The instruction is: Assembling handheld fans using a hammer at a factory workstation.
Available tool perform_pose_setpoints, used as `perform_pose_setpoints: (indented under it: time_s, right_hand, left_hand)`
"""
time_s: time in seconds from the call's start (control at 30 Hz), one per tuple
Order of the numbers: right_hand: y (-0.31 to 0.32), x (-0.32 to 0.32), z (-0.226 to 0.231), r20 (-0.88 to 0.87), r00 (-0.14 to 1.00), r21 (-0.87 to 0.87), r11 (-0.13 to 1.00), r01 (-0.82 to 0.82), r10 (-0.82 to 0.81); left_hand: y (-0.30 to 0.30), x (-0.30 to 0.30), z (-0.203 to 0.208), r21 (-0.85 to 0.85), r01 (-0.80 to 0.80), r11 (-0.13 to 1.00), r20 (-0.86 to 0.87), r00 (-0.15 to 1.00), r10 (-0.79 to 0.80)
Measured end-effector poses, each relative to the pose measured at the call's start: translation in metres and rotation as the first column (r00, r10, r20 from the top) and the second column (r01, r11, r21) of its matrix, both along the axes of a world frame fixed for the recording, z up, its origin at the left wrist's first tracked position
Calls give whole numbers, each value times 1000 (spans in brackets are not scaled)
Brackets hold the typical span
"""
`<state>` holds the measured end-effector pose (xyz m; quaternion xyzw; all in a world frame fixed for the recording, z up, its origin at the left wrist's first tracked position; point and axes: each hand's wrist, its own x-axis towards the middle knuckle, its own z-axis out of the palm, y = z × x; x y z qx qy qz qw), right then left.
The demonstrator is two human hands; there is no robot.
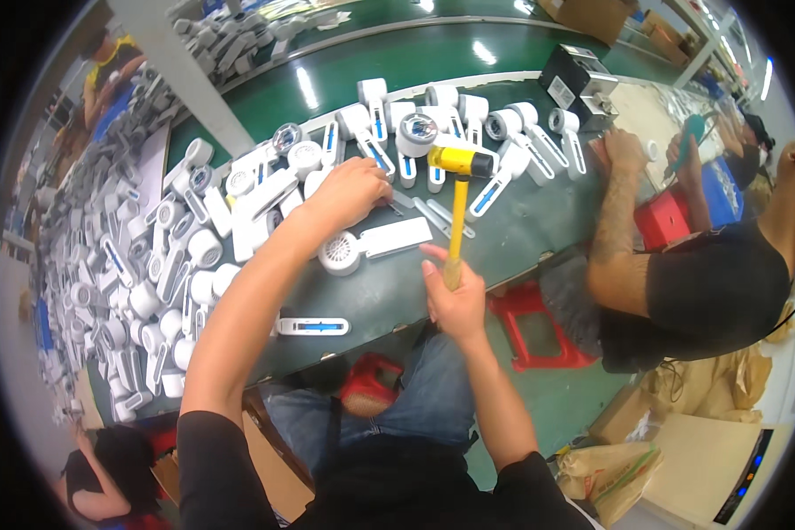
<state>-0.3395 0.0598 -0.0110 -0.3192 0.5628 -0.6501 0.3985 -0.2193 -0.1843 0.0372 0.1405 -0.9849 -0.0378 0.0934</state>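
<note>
My right hand (459,302) grips the lower handle of a mallet (458,212), held upright over the table's front part. Its head is yellow on one side and black on the other. Reaching out over the white parts, my left hand (353,192) has its fingers bent together; a thin grey strip (403,201) shows beside the fingertips. What lies inside that grip is hidden. Just below it rests a white handheld fan (339,253), round grille toward me and plain handle pointing right. Two slim pale strips (442,217) lie behind the mallet handle.
A large heap of white fan bodies (141,291) covers the left of the dark green table (389,305). More fans stand along the back edge near a black and silver machine (579,84). A co-worker (698,283) sits at right. Red stools (543,327) stand below.
</note>
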Motion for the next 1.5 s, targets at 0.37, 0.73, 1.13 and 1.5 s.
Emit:
perform_pose_setpoints:
  time_s: [0.37,0.73,1.13,1.5]
  right_hand:
    - [6,-2,-3,-61,997,-68,997,34,-38]
    - [9,3,-4,6,998,-145,987,63,-63]
    - [46,66,44,295,940,129,968,-216,170]
    - [75,103,55,201,855,288,805,-518,478]
  left_hand:
    - [-3,4,27,100,-145,984,131,983,132]
    - [-1,-12,2,-59,-84,995,42,995,86]
    - [166,117,45,-208,97,973,-352,921,-167]
    - [230,199,9,362,-71,929,-574,769,282]
